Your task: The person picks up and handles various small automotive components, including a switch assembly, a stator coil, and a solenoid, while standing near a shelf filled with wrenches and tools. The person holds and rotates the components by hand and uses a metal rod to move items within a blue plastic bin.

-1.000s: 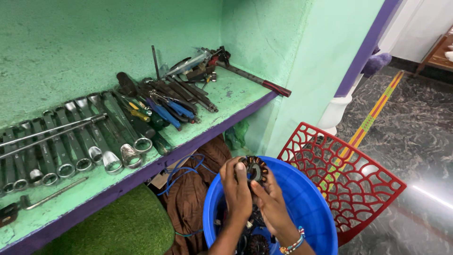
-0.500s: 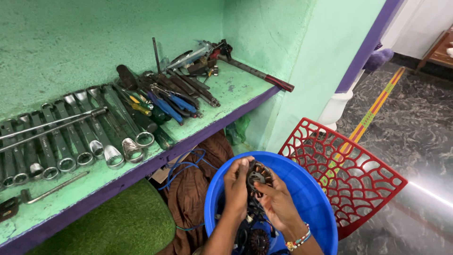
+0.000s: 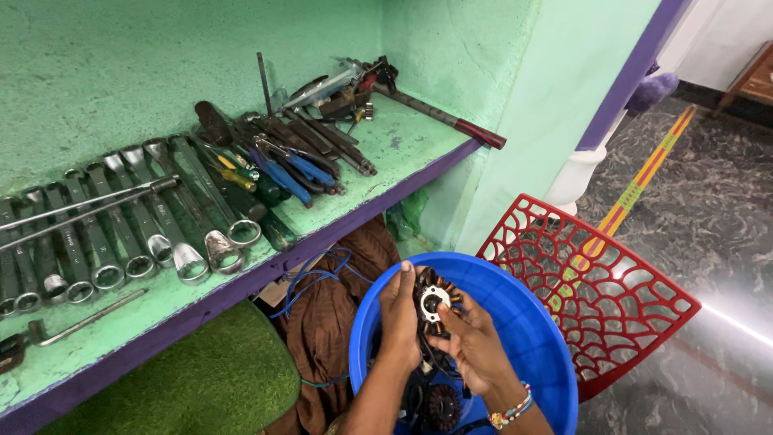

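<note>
Black ring part: a round motor part (image 3: 435,310) with copper wire coils and a shiny hole in the middle, held up over the blue tub (image 3: 531,338).
Left hand: the left hand (image 3: 400,318) wraps the left edge of the ring, thumb up top, fingers pressed on its rim.
Right hand: the right hand (image 3: 475,348) cups it from below on the right, fingers curled round the edge; a bead bracelet (image 3: 512,407) sits on the wrist.
How it handles: it looks hard, stiff and a bit heavy, I think. The thin coil wires could get bent, so the outer rim is the best place to grip.
In the tub: another dark round part (image 3: 441,405) lies near the bottom.
Right side: a red plastic chair (image 3: 600,298) stands just beside the tub.
Left side: brown cloth (image 3: 326,322) and green fake grass (image 3: 201,387) sit under the shelf.
Far shelf: a green shelf (image 3: 386,153) with a row of shiny spanners (image 3: 121,234), pliers with blue handles (image 3: 294,173) and a long hammer (image 3: 439,117).
</note>
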